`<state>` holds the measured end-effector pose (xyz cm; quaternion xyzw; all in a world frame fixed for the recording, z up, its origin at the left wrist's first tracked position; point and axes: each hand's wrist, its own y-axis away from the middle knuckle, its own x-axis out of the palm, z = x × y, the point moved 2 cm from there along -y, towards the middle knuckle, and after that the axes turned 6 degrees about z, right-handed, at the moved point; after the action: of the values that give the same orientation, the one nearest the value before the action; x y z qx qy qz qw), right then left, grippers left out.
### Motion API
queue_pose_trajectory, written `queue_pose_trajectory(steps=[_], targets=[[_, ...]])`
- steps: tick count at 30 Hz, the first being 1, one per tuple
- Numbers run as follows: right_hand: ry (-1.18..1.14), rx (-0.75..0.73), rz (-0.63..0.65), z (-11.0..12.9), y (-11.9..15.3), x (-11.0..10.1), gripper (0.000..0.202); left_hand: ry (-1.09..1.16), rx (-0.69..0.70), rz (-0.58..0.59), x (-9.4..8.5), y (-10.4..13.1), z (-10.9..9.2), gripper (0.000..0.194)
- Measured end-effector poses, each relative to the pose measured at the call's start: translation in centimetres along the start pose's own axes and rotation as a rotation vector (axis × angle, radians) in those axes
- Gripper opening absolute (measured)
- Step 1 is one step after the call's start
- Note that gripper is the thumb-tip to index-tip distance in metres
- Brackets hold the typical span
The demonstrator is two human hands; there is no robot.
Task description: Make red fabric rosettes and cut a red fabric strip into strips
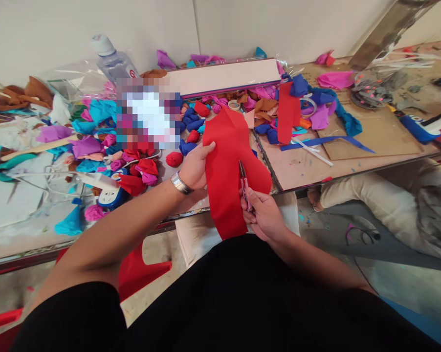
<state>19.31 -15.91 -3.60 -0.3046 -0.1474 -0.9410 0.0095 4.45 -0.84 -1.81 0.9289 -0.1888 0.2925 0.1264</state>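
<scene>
Coloured scraps crowd the left of the worktop, with more room along its near edge to the right; the red cloth hangs across that edge. The left hand pinches the cloth's left side, thumb on top, while the right hand curls its fingers around the scissors at the slit.

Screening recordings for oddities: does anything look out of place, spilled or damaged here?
Yes: a blocky, pixelated patch hides part of the cluttered, pale worktable, left of the thin red sheet, looking unlike its sharp surroundings.
</scene>
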Motion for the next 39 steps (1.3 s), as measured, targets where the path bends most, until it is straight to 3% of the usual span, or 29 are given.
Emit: queue_pose_trajectory(steps=[10,26,39], targets=[[-0.02,-0.008,0.005,0.8,-0.3,0.1,0.051,-0.002,0.037,0.027,0.4,0.4,-0.1,0.03],[0.0,0.013,-0.026,0.6,-0.6,0.0,0.056,-0.008,0.045,0.032,0.9,0.9,-0.5,0.031],[0.018,-0.003,-0.042,1.1,-0.9,0.4,0.059,-0.006,-0.006,0.052,1.0,1.1,-0.4,0.038]])
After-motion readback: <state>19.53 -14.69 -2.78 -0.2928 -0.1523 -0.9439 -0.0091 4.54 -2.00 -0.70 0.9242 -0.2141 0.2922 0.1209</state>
